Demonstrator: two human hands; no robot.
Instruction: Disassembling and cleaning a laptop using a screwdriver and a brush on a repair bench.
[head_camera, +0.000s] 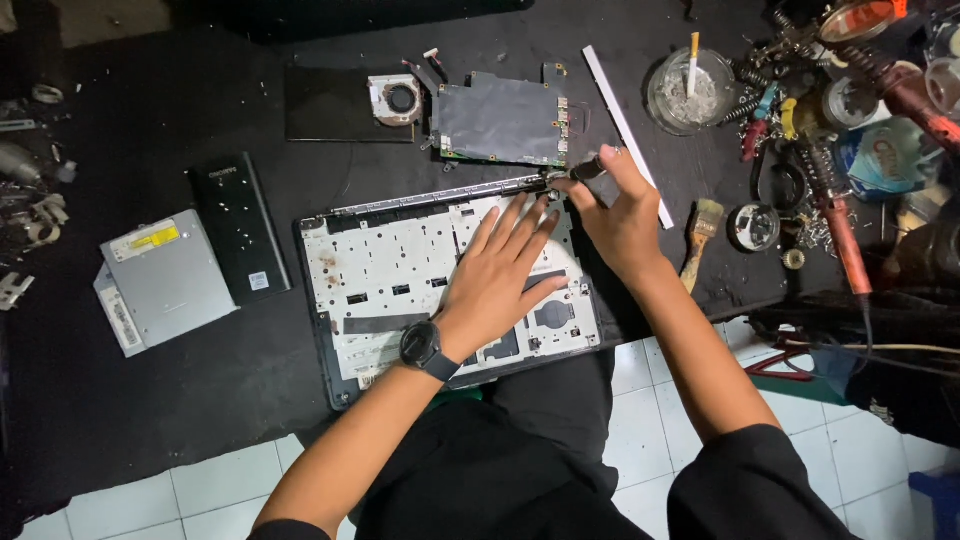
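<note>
An opened laptop base (380, 280) lies on a black mat, its whitish inner frame facing up. My left hand (500, 275) rests flat on it with fingers spread, a dark watch on the wrist. My right hand (615, 215) grips a screwdriver (588, 170) whose tip meets the hinge at the frame's top right corner (548, 183). Just beyond lies the removed circuit board (500, 120) with a fan (397, 100) beside it.
A silver optical drive (165, 280) and a long black battery (238, 228) lie at left. A white strip (628, 130), glass ashtray (690, 90), brush (700, 235) and cluttered tools with red-handled irons (840, 230) fill the right. White floor tiles (650, 400) show below.
</note>
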